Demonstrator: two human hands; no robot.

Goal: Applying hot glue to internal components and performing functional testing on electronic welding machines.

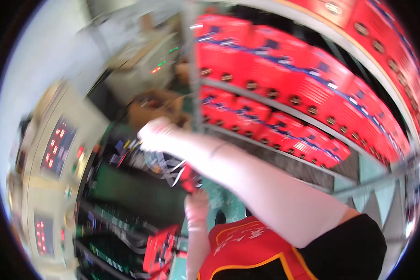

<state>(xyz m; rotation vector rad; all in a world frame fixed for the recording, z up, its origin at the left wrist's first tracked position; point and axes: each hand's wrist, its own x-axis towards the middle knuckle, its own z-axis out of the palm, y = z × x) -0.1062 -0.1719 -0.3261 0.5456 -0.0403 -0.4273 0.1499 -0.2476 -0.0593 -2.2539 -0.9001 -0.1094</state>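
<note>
Holding a red object (pixel 187 179) (angular, blurred): left hand (pixel 197 203)

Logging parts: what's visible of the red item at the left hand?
The red item has a darker lower-right part; blur hides its material and exact shape. In the picture it sits just above the left hand, apparently held by its lower end. Pale strips show at its left; whether attached is unclear.

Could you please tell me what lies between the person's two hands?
In the head view, a red object and pale straps lie between the left hand and the right hand; blur hides finer detail.
</note>
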